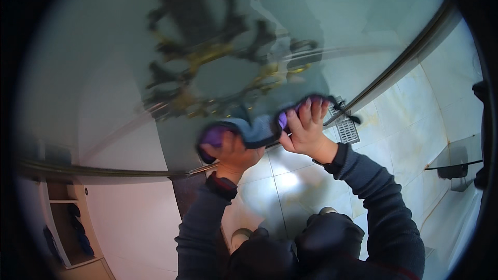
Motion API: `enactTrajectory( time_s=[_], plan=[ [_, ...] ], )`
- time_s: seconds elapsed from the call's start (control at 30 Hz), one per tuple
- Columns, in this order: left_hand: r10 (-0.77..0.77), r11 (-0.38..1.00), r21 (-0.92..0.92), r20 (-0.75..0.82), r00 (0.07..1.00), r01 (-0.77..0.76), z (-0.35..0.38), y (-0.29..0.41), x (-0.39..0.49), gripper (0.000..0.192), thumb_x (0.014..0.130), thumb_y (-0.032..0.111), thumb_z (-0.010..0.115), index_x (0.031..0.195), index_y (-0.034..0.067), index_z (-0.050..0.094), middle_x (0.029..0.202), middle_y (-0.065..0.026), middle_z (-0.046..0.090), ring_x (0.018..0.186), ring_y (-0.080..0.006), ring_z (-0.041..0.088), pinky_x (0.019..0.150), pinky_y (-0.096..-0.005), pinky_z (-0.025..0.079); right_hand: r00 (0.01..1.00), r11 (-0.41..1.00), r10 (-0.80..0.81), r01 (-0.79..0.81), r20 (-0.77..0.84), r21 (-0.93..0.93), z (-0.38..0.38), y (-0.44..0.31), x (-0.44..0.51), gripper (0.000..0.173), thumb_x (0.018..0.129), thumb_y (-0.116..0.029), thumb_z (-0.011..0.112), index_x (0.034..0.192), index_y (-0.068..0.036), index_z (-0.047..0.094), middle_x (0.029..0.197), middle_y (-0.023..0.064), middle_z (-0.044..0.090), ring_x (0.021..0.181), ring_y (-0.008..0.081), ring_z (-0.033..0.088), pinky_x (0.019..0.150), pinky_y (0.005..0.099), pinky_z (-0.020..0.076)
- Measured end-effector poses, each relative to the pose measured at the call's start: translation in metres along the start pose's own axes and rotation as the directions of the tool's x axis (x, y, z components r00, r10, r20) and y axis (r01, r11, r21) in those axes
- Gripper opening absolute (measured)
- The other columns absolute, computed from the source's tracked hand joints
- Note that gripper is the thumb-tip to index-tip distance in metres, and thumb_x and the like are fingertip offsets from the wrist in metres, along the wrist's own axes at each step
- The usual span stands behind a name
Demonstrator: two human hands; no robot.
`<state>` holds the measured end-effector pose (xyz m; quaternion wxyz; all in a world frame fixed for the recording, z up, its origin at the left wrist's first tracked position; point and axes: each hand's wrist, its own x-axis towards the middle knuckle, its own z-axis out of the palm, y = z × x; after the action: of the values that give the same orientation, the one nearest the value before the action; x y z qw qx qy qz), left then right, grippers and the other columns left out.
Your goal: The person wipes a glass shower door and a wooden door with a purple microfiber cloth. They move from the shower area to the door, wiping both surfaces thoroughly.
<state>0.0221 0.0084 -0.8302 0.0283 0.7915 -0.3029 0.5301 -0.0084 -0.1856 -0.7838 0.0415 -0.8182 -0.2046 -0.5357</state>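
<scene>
A cloth (260, 129) with a grey middle, purple ends and black edging stretches between my two hands against a glossy glass panel (113, 66). My left hand (232, 151) lies on its left purple end, blurred, with the fingers bent over it. On the other end, my right hand (307, 126) spreads its fingers across the purple part. A thin dark tie or strap (350, 116) sticks out past the right fingertips. Just above the cloth, the panel carries an ornate dark and gold scroll pattern (210, 52), smeared by motion.
A dark metal frame edge (393, 66) bounds the panel at right. Below lie pale floor tiles (280, 186) and a grated floor drain (347, 130). A shelf unit (70, 227) with dark items stands at lower left. At right, a small shelf (453, 166) juts from the wall.
</scene>
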Motion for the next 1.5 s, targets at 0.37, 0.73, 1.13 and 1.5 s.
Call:
enactTrajectory(
  time_s=[0.37,0.73,1.13,1.5],
  plan=[
    [0.408,0.883,-0.444,0.571,0.712,-0.149,0.017,0.061,-0.060,0.045,0.093,0.026,0.048,0.137,0.016,0.049,0.146,0.0062,0.041,0.132,-0.0058,0.039,0.104,-0.0261,0.034,0.757,0.816,0.513,-0.576,0.404,0.044,0.011,-0.032,-0.160,0.071,0.080,-0.036,0.064,0.120,0.019,0.044,0.131,0.0402,0.036,0.126,0.0552,0.031,0.106,0.0610,0.0238],
    [0.271,0.963,-0.035,0.103,0.957,-0.269,0.011,0.080,0.101,0.030,0.077,0.031,0.061,0.102,0.015,0.066,0.135,-0.0165,0.049,0.137,-0.0364,0.031,0.109,-0.0641,0.001,0.878,0.909,0.415,-0.390,-0.238,0.144,-0.009,0.075,-0.013,0.046,0.079,-0.028,0.053,0.115,-0.001,0.062,0.137,0.0232,0.047,0.128,0.0421,0.039,0.106,0.0539,0.0204],
    [0.682,0.731,-0.590,0.632,0.367,-0.342,0.041,0.115,0.001,0.058,0.088,0.023,0.053,0.142,0.007,0.038,0.150,-0.0030,0.035,0.137,-0.0114,0.033,0.115,-0.0310,0.020,0.594,0.683,0.660,-0.729,0.460,-0.038,0.007,0.006,-0.215,0.065,0.082,-0.023,0.060,0.128,0.017,0.039,0.137,0.0344,0.036,0.129,0.0529,0.028,0.106,0.0651,0.0165],
    [0.232,0.682,-0.730,0.144,0.962,-0.056,-0.008,0.121,0.180,0.086,0.074,0.030,0.069,0.143,-0.003,0.031,0.148,-0.0335,0.025,0.139,-0.0528,0.012,0.107,-0.0620,-0.012,0.683,0.804,0.553,-0.587,-0.478,0.093,-0.052,0.155,0.030,0.086,0.073,-0.048,0.065,0.136,0.005,0.039,0.139,0.0284,0.036,0.118,0.0410,0.042,0.096,0.0463,0.0332]
  ],
)
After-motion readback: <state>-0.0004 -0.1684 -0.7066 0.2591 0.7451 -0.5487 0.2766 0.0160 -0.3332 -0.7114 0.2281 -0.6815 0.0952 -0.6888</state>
